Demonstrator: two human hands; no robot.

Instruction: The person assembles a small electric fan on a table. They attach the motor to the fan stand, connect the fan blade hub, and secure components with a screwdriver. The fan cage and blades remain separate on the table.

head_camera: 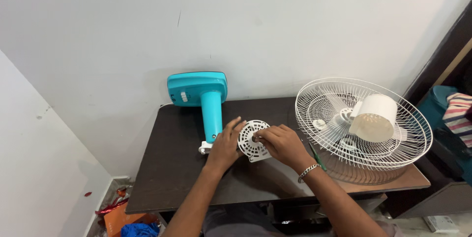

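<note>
Near the middle of the dark worktop [167, 178] lies a white round vented cover [251, 141], flat with its slotted face up, and both hands are on it. The left hand [225, 143] rests at the cover's nine o'clock edge, fingers spread and curled lightly against the rim, touching rather than clamped around it. The right hand [281, 144] comes in from three o'clock, its fingertips [259, 136] pinched together near the cover's centre; they may be gripping something small there, but the view is too coarse to tell what. A metal bracelet [309, 171] circles the right wrist. At about ten o'clock from the cover a turquoise fan stand [202, 100] lies tipped over, its square base propped against the white wall [236, 20] and its neck pointing toward the left hand, ending in a white bracket [203, 147] just beside that hand. At three o'clock from the cover, a white wire fan guard [334, 94] sits on the worktop's right end, with a white motor housing [373, 117] lying inside it. A green-handled tool [318, 161] lies between the right forearm and the guard, partly hidden by the arm.
</note>
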